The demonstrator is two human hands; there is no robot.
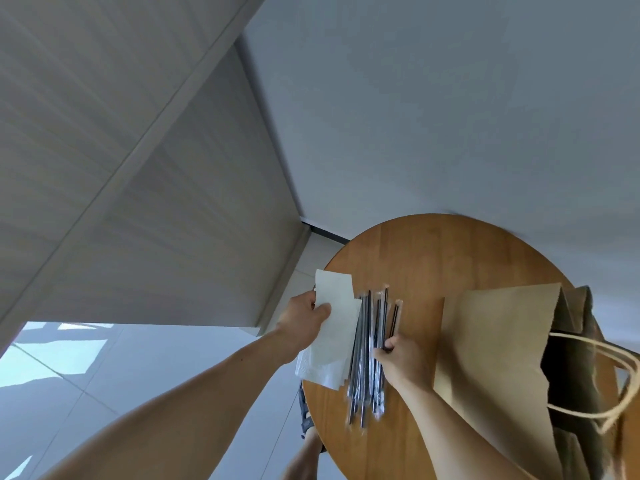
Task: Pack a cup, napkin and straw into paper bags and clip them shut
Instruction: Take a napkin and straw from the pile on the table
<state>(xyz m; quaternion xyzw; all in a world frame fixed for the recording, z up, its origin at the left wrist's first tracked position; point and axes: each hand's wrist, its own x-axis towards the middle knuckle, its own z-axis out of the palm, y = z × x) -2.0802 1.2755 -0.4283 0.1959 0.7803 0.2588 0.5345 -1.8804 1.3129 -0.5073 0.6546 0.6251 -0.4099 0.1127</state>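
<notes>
On a round wooden table [436,251] lies a pile of several black straws in clear wrappers [367,372]. My right hand [403,358] pinches one wrapped straw [393,323] at the pile's right side. Over the table's left edge my left hand [304,318] grips a white napkin [337,299], lifted above a stack of white napkins [323,370]. A brown paper bag [491,348] with cord handles [620,382] lies on its side at the right, its mouth open toward the right. No cup is in view.
A grey wall stands behind the table and a pale striped panel rises at the left. Light floor tiles [104,375] spread below left. A foot in a sandal [306,414] shows under the table's left edge.
</notes>
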